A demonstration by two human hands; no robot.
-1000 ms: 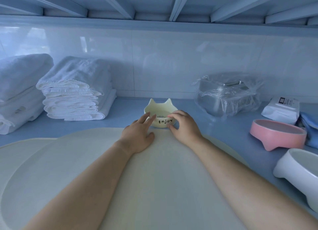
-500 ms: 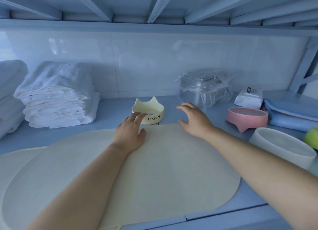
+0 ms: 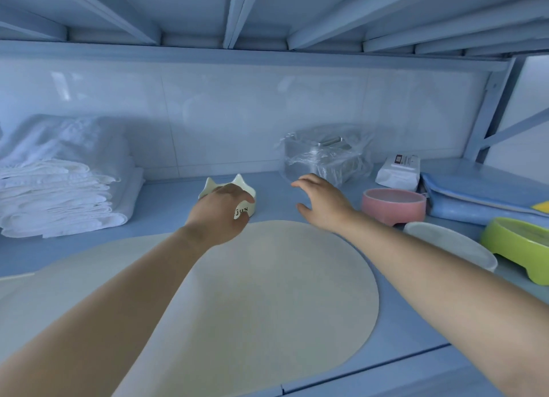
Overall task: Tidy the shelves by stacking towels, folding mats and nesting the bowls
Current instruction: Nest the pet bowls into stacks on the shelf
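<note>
Cat bowl (image 3: 249, 209) on shelf (image 3: 166, 206) just behind mat (image 3: 267, 292) | left hand (image 3: 218, 215) moved off mat; now curled round it | right hand (image 3: 322, 202) released; fingers spread, heading toward pink bowl (image 3: 392, 202) | nesting likely next

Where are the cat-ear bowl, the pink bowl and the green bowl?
cat-ear bowl (image 3: 248, 210), head view, front wall by the lettering.
pink bowl (image 3: 392, 208), head view, front outer wall.
green bowl (image 3: 509, 246), head view, front outer wall.

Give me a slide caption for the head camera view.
Left grip holds the cat-eared bowl beyond the cream mat; right grip, open, hovers near the pink bowl.
</note>
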